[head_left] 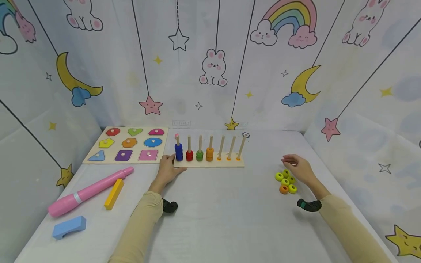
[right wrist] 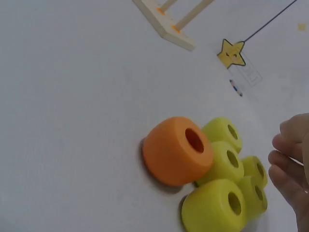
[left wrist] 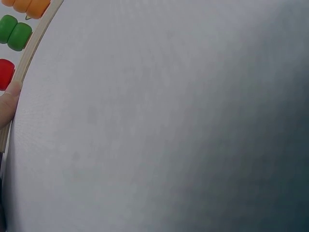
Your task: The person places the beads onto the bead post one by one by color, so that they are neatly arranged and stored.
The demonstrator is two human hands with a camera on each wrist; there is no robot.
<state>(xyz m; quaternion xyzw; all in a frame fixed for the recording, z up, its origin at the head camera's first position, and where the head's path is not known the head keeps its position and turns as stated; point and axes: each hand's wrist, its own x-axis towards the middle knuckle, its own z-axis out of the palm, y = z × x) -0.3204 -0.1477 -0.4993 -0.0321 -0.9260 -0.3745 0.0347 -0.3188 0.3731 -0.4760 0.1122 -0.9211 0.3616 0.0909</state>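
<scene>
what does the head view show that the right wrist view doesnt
Only the head view shows the left hand resting on the peg board, its blue, red, green and orange beads, the shape puzzle, pink tube and blocks. Only the right wrist view shows the bead holes close up. Both show the right hand open above the loose yellow beads and orange bead.

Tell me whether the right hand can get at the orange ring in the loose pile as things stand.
Probably yes: the right hand hovers just above the pile, and the orange ring lies at its near edge, uncovered, with only yellow rings beside it.
</scene>
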